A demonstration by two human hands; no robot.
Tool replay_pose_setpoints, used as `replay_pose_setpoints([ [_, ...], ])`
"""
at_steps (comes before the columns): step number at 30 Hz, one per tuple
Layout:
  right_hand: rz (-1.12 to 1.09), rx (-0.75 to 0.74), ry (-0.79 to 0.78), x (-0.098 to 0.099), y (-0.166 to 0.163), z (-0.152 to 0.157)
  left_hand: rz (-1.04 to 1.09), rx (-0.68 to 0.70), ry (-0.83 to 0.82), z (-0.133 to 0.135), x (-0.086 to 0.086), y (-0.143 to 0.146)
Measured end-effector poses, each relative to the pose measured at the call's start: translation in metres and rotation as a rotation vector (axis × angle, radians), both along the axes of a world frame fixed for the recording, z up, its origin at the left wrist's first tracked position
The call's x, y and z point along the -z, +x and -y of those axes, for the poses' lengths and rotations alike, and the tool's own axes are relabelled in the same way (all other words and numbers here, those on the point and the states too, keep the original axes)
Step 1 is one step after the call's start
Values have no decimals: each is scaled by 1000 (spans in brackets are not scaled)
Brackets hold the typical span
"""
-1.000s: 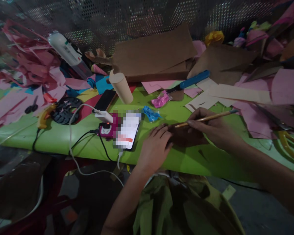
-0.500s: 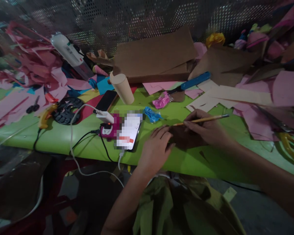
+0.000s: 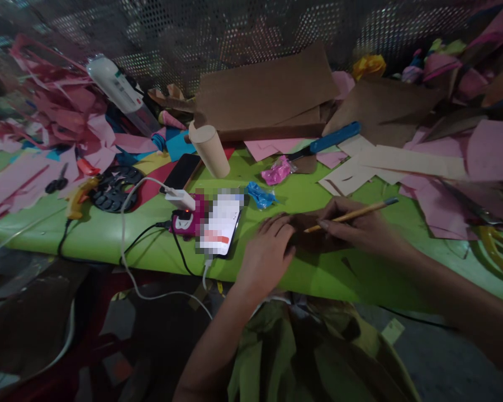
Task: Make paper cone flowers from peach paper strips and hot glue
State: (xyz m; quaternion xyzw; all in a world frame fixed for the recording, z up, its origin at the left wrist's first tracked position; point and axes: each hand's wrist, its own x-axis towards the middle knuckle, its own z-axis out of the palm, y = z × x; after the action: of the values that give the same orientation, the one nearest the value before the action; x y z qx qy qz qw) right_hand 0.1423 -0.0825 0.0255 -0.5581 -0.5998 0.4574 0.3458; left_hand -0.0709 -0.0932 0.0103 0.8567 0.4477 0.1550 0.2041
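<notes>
A yellowish pencil (image 3: 352, 215) is pinched in my right hand (image 3: 347, 223), its point low over a dark brown piece (image 3: 312, 237), perhaps card or paper. Whether the point touches the piece cannot be made out. My left hand (image 3: 268, 251) lies palm down at the left edge of that piece, fingers flat and gripping nothing. Part of the brown piece is hidden under both hands. Just left of my left hand is a lit phone (image 3: 224, 223) with a cable plugged in. A crumpled blue wrapper (image 3: 260, 195) lies beyond the fingertips.
A cardboard tube (image 3: 212, 152) stands behind the purple power socket (image 3: 197, 209). Farther back are a cardboard box (image 3: 264, 100), a blue-handled cutter (image 3: 335, 138) and pink paper scraps (image 3: 436, 212). Yellow-handled scissors (image 3: 492, 245) lie right; a glue gun (image 3: 77, 198) lies left.
My right hand has drawn slightly toward me, and the pencil's point has moved down and a little right, away from my left fingertips. My left hand stays almost in place.
</notes>
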Motion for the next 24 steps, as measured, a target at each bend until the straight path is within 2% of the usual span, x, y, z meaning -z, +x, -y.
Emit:
replay_pose_setpoints([
  [8, -9, -53, -70, -5, 2, 20, 13, 21, -39, 0, 0, -1],
  [11, -68, 19, -101, -3, 6, 26, 20, 20, -15, 0, 0, -1],
  [16, -219, 221, -97, 6, 11, 26, 60, -11, 101, 6, 1, -1],
  [20, -259, 224, -105, 9, 11, 25, 54, 88, 175, 17, 4, 2],
  [24, -248, 216, -105, 9, 12, 24, -27, 139, 154, 24, 9, 7],
])
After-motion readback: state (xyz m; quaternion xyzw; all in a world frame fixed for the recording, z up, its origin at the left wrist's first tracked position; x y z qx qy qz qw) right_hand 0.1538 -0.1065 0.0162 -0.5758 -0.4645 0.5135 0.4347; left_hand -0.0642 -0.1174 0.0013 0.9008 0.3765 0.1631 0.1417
